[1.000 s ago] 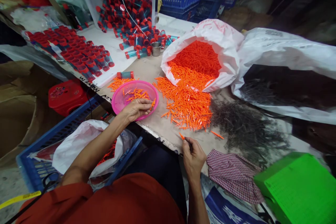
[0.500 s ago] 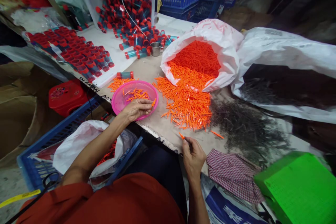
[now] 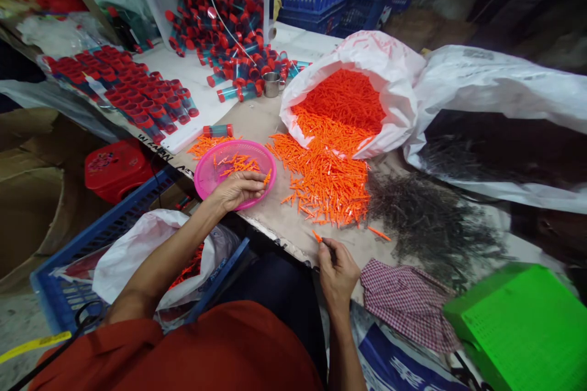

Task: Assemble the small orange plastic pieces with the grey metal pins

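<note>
Over the pink basket (image 3: 202, 180) is my left hand (image 3: 241, 190), its fingers pinched on a small orange plastic piece (image 3: 267, 177). More orange pieces lie inside that basket. My right hand (image 3: 338, 269), near the table's front edge, grips another slim orange piece (image 3: 317, 236) whose pointed tip sticks out past thumb and forefinger. Just beyond it spreads a heap of orange pieces (image 3: 328, 186), spilling from a white sack (image 3: 398, 67). A single orange piece (image 3: 379, 233) lies apart to the right, beside a pile of thin black strands or sticks (image 3: 431, 226).
Red-capped clear tubes (image 3: 151, 98) stand in rows at left, with more loose in a bin (image 3: 158, 6) behind. A metal cup (image 3: 271, 84) sits nearby. At right are a second white sack (image 3: 499, 82), a checkered cloth (image 3: 408, 302) and a green basket (image 3: 523, 324).
Both hands stay almost where they were, each still holding an orange piece. The piece in my left hand seems slightly turned; the whole view has shifted a little.
</note>
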`<control>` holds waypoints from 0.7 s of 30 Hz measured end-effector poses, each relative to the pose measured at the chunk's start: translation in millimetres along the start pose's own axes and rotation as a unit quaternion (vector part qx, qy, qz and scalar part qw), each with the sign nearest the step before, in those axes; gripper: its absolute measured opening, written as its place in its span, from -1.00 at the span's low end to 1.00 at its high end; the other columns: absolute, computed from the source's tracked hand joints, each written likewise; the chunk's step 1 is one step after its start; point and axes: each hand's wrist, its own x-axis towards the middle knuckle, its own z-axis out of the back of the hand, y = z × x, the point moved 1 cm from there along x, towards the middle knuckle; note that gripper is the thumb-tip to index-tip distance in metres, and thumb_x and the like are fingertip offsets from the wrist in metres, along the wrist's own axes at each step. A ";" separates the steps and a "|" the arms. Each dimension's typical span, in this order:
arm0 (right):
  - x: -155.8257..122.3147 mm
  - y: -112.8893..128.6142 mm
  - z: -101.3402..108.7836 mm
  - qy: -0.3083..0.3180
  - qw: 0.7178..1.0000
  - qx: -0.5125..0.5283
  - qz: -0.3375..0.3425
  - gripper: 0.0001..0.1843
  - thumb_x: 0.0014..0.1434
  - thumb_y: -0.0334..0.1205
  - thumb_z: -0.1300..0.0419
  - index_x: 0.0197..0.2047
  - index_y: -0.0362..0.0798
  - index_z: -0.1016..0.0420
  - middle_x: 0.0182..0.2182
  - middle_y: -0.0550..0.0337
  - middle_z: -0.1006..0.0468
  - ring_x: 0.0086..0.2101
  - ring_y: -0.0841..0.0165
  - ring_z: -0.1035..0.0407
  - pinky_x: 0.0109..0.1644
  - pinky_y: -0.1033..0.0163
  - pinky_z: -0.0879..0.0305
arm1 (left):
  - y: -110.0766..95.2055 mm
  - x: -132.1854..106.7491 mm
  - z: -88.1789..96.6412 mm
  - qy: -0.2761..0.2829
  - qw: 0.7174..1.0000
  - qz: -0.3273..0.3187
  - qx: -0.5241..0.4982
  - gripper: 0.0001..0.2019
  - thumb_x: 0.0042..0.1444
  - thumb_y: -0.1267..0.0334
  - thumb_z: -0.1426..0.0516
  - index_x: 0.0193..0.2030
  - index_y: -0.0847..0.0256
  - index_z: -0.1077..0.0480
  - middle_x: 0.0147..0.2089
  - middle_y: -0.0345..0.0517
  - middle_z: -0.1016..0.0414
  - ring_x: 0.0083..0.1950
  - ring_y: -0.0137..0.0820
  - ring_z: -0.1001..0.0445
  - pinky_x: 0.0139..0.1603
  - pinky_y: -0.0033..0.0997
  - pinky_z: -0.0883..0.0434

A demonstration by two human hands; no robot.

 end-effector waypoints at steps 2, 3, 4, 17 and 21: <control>-0.3 -0.4 0.0 0.001 1.000 -0.002 -0.003 -0.83 0.13 -0.22 -0.10 -0.33 -0.08 -0.48 -0.44 0.16 -0.53 -0.42 0.36 -0.41 -0.33 0.29 -0.33 | 0.2 0.3 0.5 -0.005 1.000 0.000 0.003 -0.80 -0.32 0.64 -0.21 -0.48 0.38 -0.48 -0.58 -0.11 -0.48 -0.59 -0.49 -0.43 -0.54 -0.55 -0.41; -0.5 -0.4 0.1 0.001 1.000 -0.003 -0.003 -0.83 0.13 -0.22 -0.10 -0.33 -0.08 -0.48 -0.44 0.16 -0.53 -0.41 0.36 -0.42 -0.32 0.29 -0.33 | 0.3 0.5 0.8 -0.007 1.000 0.000 0.006 -0.80 -0.31 0.64 -0.21 -0.48 0.38 -0.48 -0.58 -0.11 -0.48 -0.59 -0.49 -0.43 -0.54 -0.56 -0.41; -0.5 -0.4 0.2 -0.001 1.000 -0.004 -0.002 -0.84 0.13 -0.22 -0.10 -0.33 -0.08 -0.48 -0.43 0.16 -0.53 -0.41 0.36 -0.42 -0.32 0.29 -0.33 | 0.3 0.8 1.2 -0.008 1.000 -0.001 0.008 -0.80 -0.31 0.64 -0.21 -0.48 0.38 -0.49 -0.58 -0.11 -0.48 -0.59 -0.50 -0.43 -0.54 -0.56 -0.40; 0.2 1.9 -0.3 -0.008 1.000 0.001 0.002 -0.84 0.12 -0.24 -0.09 -0.34 -0.08 -0.48 -0.45 0.18 -0.54 -0.43 0.38 -0.41 -0.35 0.30 -0.34 | -6.2 3.9 7.0 -0.051 0.995 -0.055 0.060 -0.81 -0.34 0.60 -0.23 -0.48 0.37 -0.46 -0.56 -0.13 -0.48 -0.52 -0.49 -0.43 -0.51 -0.54 -0.34; -1.3 3.9 -0.8 -0.004 1.000 0.004 -0.010 -0.84 0.12 -0.25 -0.09 -0.33 -0.07 -0.48 -0.44 0.19 -0.54 -0.42 0.38 -0.41 -0.33 0.28 -0.35 | -7.6 3.9 9.3 -0.103 0.983 -0.092 0.119 -0.83 -0.25 0.60 -0.20 -0.44 0.39 -0.47 -0.56 -0.16 -0.49 -0.56 -0.52 -0.39 -0.47 -0.50 -0.36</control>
